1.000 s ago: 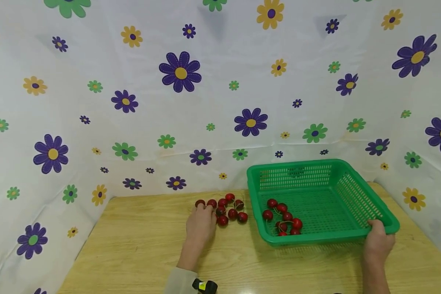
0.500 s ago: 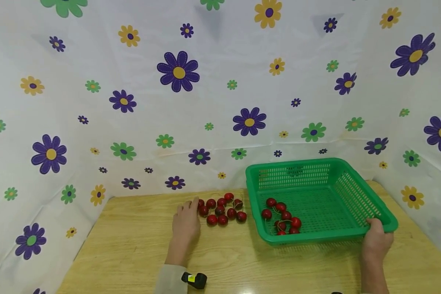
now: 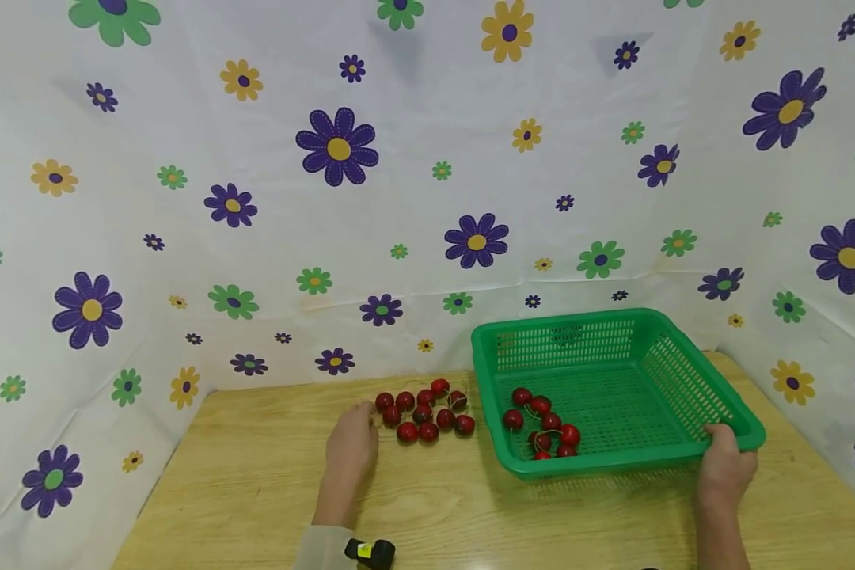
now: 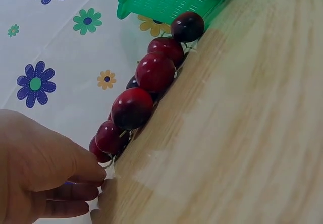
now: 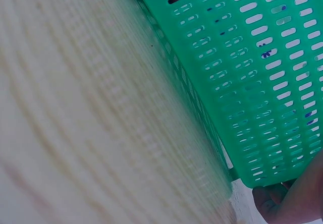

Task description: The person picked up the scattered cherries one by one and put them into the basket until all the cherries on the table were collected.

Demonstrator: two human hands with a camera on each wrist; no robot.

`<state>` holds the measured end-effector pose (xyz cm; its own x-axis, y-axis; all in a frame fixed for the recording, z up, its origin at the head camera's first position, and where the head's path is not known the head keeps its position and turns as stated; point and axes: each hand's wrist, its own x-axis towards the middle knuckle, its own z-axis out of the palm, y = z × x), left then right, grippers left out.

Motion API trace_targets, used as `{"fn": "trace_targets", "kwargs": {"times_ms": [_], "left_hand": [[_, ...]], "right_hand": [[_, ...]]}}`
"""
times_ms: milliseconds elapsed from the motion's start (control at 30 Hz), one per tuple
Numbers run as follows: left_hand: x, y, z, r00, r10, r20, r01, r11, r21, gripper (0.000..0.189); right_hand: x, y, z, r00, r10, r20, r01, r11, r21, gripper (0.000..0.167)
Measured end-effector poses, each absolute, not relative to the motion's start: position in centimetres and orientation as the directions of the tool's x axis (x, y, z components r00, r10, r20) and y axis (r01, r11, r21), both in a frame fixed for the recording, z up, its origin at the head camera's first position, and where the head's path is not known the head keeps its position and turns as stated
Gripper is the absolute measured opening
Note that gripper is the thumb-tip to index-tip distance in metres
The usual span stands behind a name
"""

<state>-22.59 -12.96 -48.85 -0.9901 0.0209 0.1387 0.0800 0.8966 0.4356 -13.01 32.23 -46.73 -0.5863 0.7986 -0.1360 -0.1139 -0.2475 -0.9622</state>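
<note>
Several dark red cherries (image 3: 422,414) lie in a loose cluster on the wooden table. At the cluster's left edge is my left hand (image 3: 351,443), fingertips close beside the outermost cherry. In the left wrist view a thin stem (image 4: 107,163) runs from a cherry (image 4: 111,137) right to the fingertips (image 4: 96,175), and no cherry shows inside the hand. My right hand (image 3: 727,469) grips the near right corner of a green plastic basket (image 3: 616,459), thumb over the rim. More cherries (image 3: 551,422) with stems sit in the basket's near left part.
The wooden table (image 3: 256,475) ends at a white flowered cloth (image 3: 271,237) that stands behind and on both sides. The basket's left wall is just right of the loose cherries. A dark wrist device (image 3: 372,552) is strapped over the left sleeve.
My left hand has drawn back left from over the cherries, uncovering those at the cluster's left side. My right hand keeps its grip on the basket. The head view has shifted slightly.
</note>
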Motion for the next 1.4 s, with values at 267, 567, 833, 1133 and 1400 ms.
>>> {"fn": "trace_targets", "kwargs": {"times_ms": [267, 567, 833, 1133, 1400], "left_hand": [[-22.54, -13.21, -48.93, -0.991, 0.045, 0.125, 0.094, 0.9, 0.426, 0.011], [-22.36, -13.2, -49.07, -0.994, 0.032, 0.106, 0.073, 0.908, 0.412, 0.011], [-22.29, -13.07, -49.24, -0.997, 0.049, 0.058, 0.068, 0.919, 0.388, 0.017], [-22.15, -12.62, -48.98, -0.993, 0.087, 0.075, 0.108, 0.925, 0.365, 0.007], [-22.19, -12.42, -49.12, -0.989, 0.097, 0.115, 0.133, 0.918, 0.373, 0.004]], "right_hand": [[-12.96, 32.23, -46.77, -0.581, 0.804, -0.129, -0.121, -0.241, -0.963, 0.021], [-12.79, 32.35, -46.8, -0.585, 0.801, -0.124, -0.132, -0.245, -0.96, 0.019], [-12.77, 32.36, -47.08, -0.578, 0.807, -0.124, -0.114, -0.23, -0.966, 0.017], [-12.9, 32.23, -47.06, -0.579, 0.805, -0.128, -0.102, -0.227, -0.968, 0.016], [-13.11, 32.35, -46.65, -0.58, 0.803, -0.141, -0.092, -0.236, -0.967, 0.017]]}}
